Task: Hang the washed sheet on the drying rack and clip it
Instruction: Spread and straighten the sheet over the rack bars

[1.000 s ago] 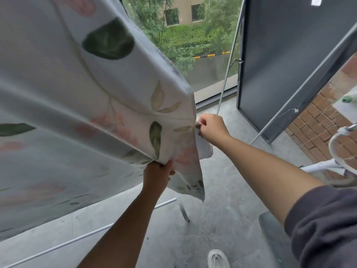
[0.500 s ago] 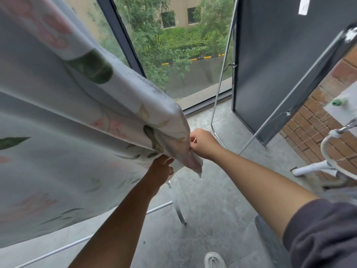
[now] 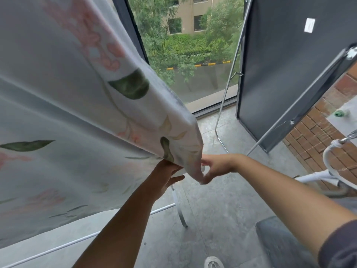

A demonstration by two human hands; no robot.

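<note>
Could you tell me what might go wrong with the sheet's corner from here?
1. The right hand pinches only the tip of the floral sheet, which could slip loose.
2. No clip is visible on this corner, so it may slide off.
3. The left hand looks open beneath, giving little backup.

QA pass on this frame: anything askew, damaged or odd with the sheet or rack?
Nothing damaged. The sheet drapes from upper left, its corner bunched unevenly where the right hand pinches it; the left hand is under the hem. No clip visible yet.
</note>
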